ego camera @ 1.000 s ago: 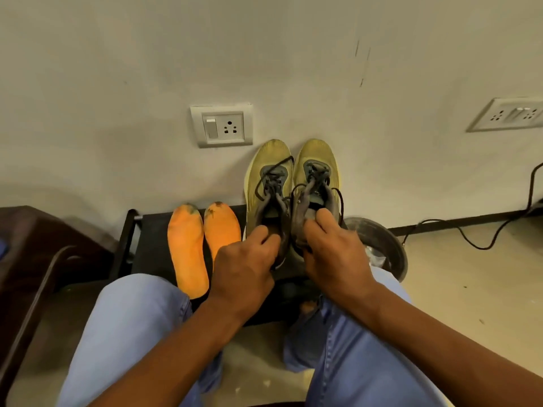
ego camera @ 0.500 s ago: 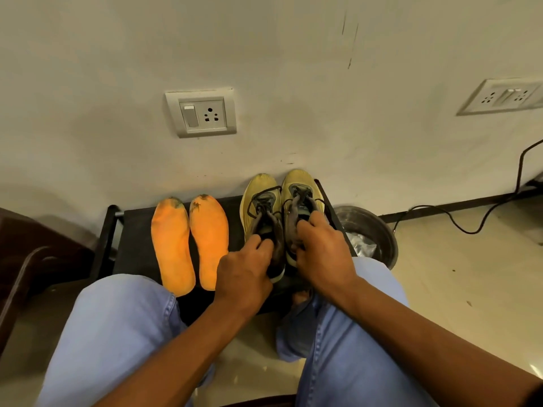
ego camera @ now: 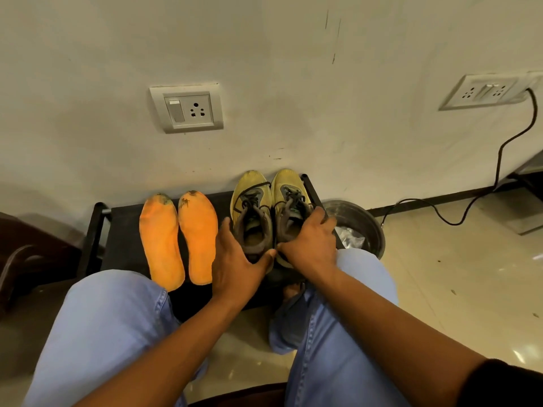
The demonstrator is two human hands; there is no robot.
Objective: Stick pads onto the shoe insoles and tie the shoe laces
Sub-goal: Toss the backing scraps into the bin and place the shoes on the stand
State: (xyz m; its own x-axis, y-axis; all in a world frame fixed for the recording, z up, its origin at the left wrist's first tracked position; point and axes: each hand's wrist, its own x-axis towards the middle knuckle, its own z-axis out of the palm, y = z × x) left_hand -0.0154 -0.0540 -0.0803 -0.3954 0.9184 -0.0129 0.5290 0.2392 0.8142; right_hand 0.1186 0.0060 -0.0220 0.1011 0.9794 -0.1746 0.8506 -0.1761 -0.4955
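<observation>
Two worn yellow shoes with dark loose laces stand side by side on a low black bench (ego camera: 123, 230), toes to the wall. My left hand (ego camera: 238, 259) cups the heel of the left shoe (ego camera: 249, 195), fingers along its left side and thumb behind it. My right hand (ego camera: 308, 245) grips the right shoe (ego camera: 286, 183) over its collar and right side. Left of the shoes lie two orange insoles, the left insole (ego camera: 160, 239) and the right insole (ego camera: 198, 236), flat and side by side, dirty at the toes. No pads are in view.
A metal bin (ego camera: 364, 218) with a crumpled liner stands right of the bench. A wall socket (ego camera: 188, 108) sits above the insoles; a black cable (ego camera: 499, 160) runs from a second socket (ego camera: 484, 91) to the floor. Dark furniture (ego camera: 29, 245) is at left. My knees frame the bench.
Both hands brought the shoes down from tilted against the wall to flat on the bench. My fingers shifted from pinching the collars to wrapping around the heels and sides.
</observation>
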